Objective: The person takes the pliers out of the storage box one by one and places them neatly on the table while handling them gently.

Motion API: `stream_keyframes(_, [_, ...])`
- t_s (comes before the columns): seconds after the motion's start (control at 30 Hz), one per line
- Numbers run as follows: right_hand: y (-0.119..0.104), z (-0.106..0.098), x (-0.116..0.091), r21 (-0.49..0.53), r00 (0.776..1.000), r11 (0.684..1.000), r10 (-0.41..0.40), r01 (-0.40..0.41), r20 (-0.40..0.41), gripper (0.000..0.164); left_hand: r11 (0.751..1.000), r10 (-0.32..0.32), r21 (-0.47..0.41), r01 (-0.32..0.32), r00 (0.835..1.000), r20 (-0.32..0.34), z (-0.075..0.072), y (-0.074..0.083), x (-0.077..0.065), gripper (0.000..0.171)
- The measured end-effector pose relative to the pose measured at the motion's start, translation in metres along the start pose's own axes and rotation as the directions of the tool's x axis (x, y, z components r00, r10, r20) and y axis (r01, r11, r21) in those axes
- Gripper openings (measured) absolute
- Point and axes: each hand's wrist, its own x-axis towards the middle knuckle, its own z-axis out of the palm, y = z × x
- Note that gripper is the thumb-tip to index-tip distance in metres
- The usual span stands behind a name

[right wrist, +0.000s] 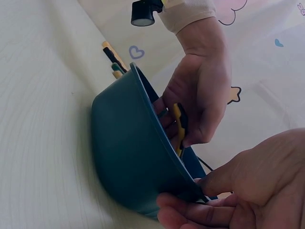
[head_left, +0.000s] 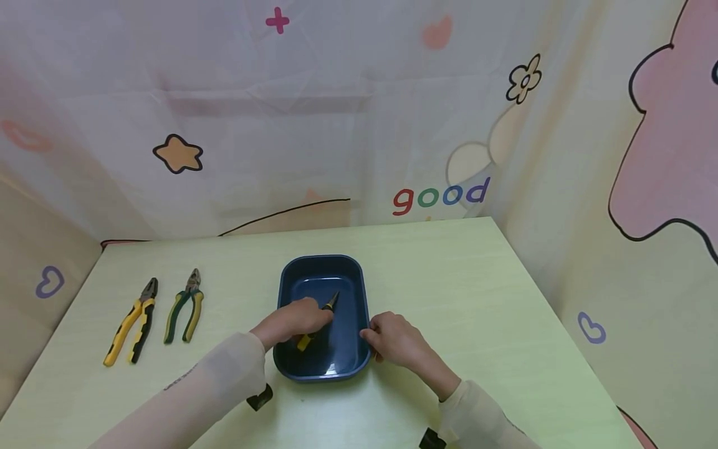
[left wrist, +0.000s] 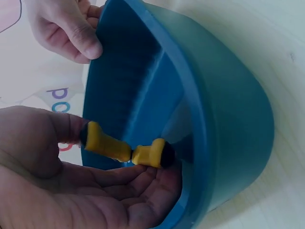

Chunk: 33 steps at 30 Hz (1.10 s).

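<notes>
A dark blue rectangular basin [head_left: 350, 346] stands on the table in front of me. Inside it, my left hand [head_left: 300, 317] grips a pair of pliers [head_left: 331, 304] with yellow and black handles and a narrow pointed nose. The left wrist view shows the handle ends of these pliers [left wrist: 107, 144] between thumb and curled fingers. At the basin's right rim, my right hand [head_left: 394, 338] pinches the edge, thumb inside and fingers under the outside, as the right wrist view shows with this hand [right wrist: 252, 186]. Whether the pliers touch the basin floor, I cannot tell.
Two more pliers lie on the table to the left: a larger yellow-and-black pair [head_left: 134, 324] and a green-and-yellow pair [head_left: 187, 308]. A printed curtain [head_left: 314, 156] hangs behind the pale table [head_left: 449, 280] and along its sides.
</notes>
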Motion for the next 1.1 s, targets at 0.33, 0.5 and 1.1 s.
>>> stream_keyframes(0.33, [0.001,0.0,0.0,-0.002,1.0,1.0,0.0,0.0,-0.001,0.025,0.991,0.052,-0.125,-0.054,0.998,-0.019,-0.004,-0.004,0.0,0.035])
stream_keyframes(0.5, [-0.001,0.0,0.0,-0.004,1.0,1.0,0.006,-0.006,0.001,0.025,0.97,0.052,-0.239,-0.046,0.999,0.016,-0.007,-0.006,-0.001,0.036])
stream_keyframes(1.1, [-0.001,0.002,0.0,-0.018,1.0,1.0,-0.003,0.003,0.005,0.027,0.855,0.119,-0.516,-0.056,0.989,0.09,-0.021,-0.014,-0.002,0.042])
